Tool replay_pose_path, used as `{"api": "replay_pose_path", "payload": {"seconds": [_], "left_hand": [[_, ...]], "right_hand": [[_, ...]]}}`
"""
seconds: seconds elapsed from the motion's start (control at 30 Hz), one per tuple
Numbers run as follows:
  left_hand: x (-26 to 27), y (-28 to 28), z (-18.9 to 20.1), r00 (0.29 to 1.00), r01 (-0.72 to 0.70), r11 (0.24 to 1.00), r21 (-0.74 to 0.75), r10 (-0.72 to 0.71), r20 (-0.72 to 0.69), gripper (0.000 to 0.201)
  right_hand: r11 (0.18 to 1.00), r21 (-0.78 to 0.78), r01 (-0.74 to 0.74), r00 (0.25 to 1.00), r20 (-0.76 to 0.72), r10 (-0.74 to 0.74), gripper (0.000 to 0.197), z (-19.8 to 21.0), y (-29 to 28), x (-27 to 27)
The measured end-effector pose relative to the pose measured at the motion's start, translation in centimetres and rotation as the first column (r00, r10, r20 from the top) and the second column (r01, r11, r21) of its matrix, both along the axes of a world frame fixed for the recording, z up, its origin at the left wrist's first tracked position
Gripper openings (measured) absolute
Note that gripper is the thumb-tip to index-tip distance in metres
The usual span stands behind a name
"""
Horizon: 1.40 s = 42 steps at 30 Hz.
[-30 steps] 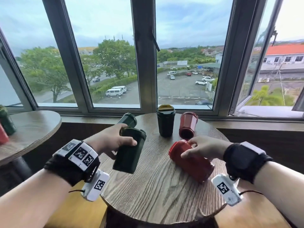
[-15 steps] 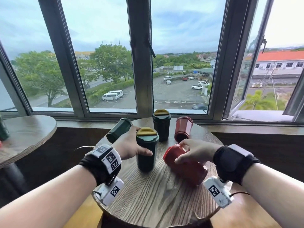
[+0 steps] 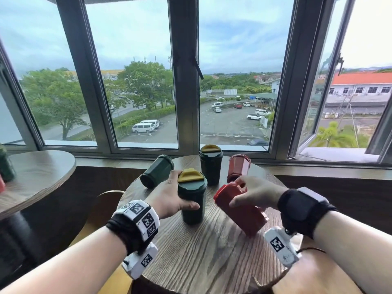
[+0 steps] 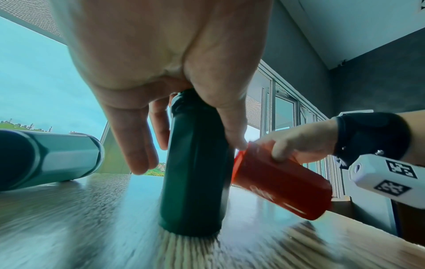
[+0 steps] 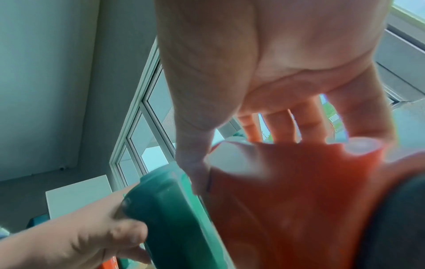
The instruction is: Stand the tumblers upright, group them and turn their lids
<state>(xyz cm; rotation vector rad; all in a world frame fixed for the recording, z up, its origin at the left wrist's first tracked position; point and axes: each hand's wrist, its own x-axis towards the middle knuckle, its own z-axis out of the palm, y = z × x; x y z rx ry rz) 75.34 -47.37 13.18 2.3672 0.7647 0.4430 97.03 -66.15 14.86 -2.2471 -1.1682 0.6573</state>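
On the round wooden table (image 3: pixel 212 262), my left hand (image 3: pixel 180 192) grips a dark green tumbler with a yellow lid (image 3: pixel 192 200), which stands upright. The left wrist view shows its base (image 4: pixel 195 172) on the wood, thumb on one side and fingers on the other. My right hand (image 3: pixel 239 193) holds a red tumbler (image 3: pixel 244 213) near its lid end. That tumbler is tilted, lid end raised and base low (image 4: pixel 280 182). It fills the right wrist view (image 5: pixel 287 200), blurred.
A second green tumbler with a yellow lid (image 3: pixel 211 164) stands upright at the back. A green tumbler (image 3: pixel 157 170) lies on its side at the back left, and a red one (image 3: pixel 238 168) lies at the back right. Another table (image 3: pixel 38 172) stands to the left, below the window.
My left hand has brought the green tumbler from tilted in the air to upright on the table. My right hand has raised the red tumbler's lid end off the table.
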Motion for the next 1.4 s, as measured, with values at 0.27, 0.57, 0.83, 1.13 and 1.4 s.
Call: {"api": "replay_pose_path", "payload": {"seconds": [0.27,0.57,0.83,1.13,1.4], "left_hand": [[-0.2,0.0,0.0,0.999,0.022,1.0,0.006,-0.022,0.026,0.107],[-1.5,0.6,1.9,0.996,0.086,0.996,0.032,-0.085,-0.015,0.123],[-0.1,10.6,6.1,0.993,-0.061,0.992,0.109,0.071,-0.091,0.086],[5.6,19.1,1.5,0.836,-0.123,0.962,0.242,0.232,-0.497,0.076],[7.0,18.8,1.5,0.978,-0.092,0.985,-0.145,0.062,-0.198,0.032]], "right_hand": [[0.94,0.339,0.037,0.999,-0.014,-0.034,0.087,0.1,0.5,0.1],[0.903,0.429,-0.027,0.999,-0.03,0.044,0.096,-3.2,0.3,-0.4],[0.896,0.444,-0.021,0.998,-0.05,0.048,0.098,-3.4,0.1,-0.4],[0.907,0.422,-0.006,1.0,-0.003,0.008,0.103,-3.8,-0.1,-0.6],[0.909,0.417,0.01,1.0,0.011,-0.016,0.103,-3.4,-0.2,-1.0]]}}
